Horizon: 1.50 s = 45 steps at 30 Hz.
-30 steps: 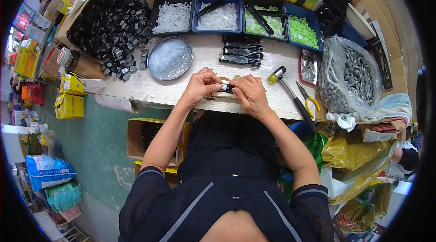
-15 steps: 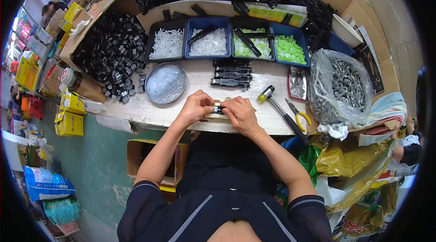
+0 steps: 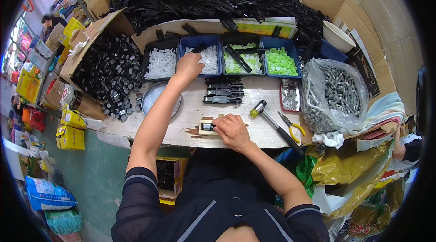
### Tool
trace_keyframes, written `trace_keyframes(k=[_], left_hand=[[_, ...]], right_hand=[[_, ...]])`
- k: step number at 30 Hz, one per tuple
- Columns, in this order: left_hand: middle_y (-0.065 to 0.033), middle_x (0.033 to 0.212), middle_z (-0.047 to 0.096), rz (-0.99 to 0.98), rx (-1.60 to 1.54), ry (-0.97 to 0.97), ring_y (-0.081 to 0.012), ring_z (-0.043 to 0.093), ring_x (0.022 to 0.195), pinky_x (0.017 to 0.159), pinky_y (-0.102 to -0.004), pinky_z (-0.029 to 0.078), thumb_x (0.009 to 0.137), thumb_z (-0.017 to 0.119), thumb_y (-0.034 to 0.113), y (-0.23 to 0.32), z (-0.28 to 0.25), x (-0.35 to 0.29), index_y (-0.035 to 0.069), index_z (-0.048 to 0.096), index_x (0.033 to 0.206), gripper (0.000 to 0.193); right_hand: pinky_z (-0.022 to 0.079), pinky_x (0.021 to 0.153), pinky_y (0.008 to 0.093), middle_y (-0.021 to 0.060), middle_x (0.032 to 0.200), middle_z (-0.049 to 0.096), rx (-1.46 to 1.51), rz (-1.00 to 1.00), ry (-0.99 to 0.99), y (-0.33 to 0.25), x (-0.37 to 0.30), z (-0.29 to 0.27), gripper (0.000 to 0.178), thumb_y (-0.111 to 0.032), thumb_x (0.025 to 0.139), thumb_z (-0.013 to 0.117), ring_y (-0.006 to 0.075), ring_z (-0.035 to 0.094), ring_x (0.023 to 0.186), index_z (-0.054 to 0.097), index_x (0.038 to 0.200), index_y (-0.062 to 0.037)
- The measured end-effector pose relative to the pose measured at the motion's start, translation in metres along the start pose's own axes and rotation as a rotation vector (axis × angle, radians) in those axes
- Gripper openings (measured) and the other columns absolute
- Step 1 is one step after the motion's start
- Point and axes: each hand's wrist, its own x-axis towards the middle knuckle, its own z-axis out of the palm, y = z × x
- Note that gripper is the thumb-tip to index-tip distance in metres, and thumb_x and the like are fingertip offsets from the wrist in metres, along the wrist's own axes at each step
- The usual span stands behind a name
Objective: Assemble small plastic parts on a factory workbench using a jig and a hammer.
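Note:
My left hand (image 3: 190, 66) reaches to the near edge of a blue tray (image 3: 220, 60) of small white plastic pieces. Its fingers are curled, their tips partly hidden beside a dark piece (image 3: 198, 48) lying across the tray. At the bench's front edge, my right hand (image 3: 234, 132) closes over one end of a short black part (image 3: 207, 126). That part rests on a small pale wooden block (image 3: 203, 132); my right fingers cover its right end. Above my right hand, several similar long black parts (image 3: 223, 93) lie in a row.
A black-handled hammer (image 3: 274, 121), yellow-handled pliers (image 3: 296, 134) and a red-rimmed dish (image 3: 282, 99) lie to the right, beside a plastic bag of grey metal pieces (image 3: 341, 90). A round dish (image 3: 176, 106) sits under my left forearm. Black pieces fill a carton (image 3: 75, 51) at left.
My left hand has left the black part and moved up to the white-piece tray. My right hand stays at the part, which now rests visibly on the block. The view has shifted slightly.

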Motion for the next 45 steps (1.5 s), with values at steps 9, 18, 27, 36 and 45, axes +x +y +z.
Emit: trace_keyframes(k=[9,18,27,36,45], left_hand=[[-0.0197,0.086,0.062,-0.068,0.111,-0.126,-0.0355,0.06,0.083,0.072,-0.0432,0.048,0.066,0.071,0.024,-0.002,0.029,0.032,0.004,0.066,0.083,0.026],[-0.0167,0.077,0.064,-0.054,-0.068,-0.027,-0.0317,0.061,0.077,0.07,-0.0379,0.047,0.057,0.077,0.021,-0.028,0.027,0.026,0.005,0.065,0.082,0.032],[-0.0054,0.064,0.059,-0.333,-0.548,0.026,-0.0133,0.059,0.051,0.032,-0.0249,0.039,0.08,0.056,0.01,-0.022,0.016,0.021,0.002,0.063,0.085,0.012],[-0.0114,0.078,0.061,-0.387,-1.196,0.011,-0.016,0.06,0.063,0.051,-0.0256,0.05,0.072,0.06,-0.003,0.014,-0.014,-0.053,-0.008,0.058,0.093,0.022],[-0.013,0.081,0.062,-0.461,-1.345,-0.01,-0.0174,0.061,0.068,0.057,-0.0264,0.052,0.078,0.059,-0.003,0.011,-0.013,-0.152,-0.007,0.06,0.099,0.021]], right_hand=[[0.038,0.071,0.0304,0.0028,0.087,0.06,-0.026,0.007,-0.016,-0.003,0.0,-0.001,0.016,-0.015,0.077,0.059,0.0186,0.054,0.082,0.058,0.092,-0.0076],[0.037,0.069,0.0305,0.0025,0.085,0.058,-0.044,-0.018,0.016,-0.002,-0.002,0.0,0.016,-0.014,0.076,0.059,0.0187,0.053,0.083,0.057,0.09,-0.0075],[0.037,0.068,0.03,0.0022,0.086,0.058,-0.054,-0.049,0.031,0.001,-0.002,0.004,0.015,-0.014,0.076,0.057,0.0177,0.052,0.083,0.056,0.09,-0.0079],[0.037,0.069,0.0296,0.0014,0.086,0.058,-0.068,-0.055,0.042,-0.001,-0.005,0.003,0.016,-0.013,0.075,0.058,0.0172,0.052,0.082,0.056,0.09,-0.0083],[0.046,0.067,0.0375,0.0132,0.081,0.061,-0.031,0.099,0.327,0.038,0.001,-0.038,0.018,0.002,0.07,0.051,0.0286,0.057,0.073,0.06,0.086,-0.0008]])
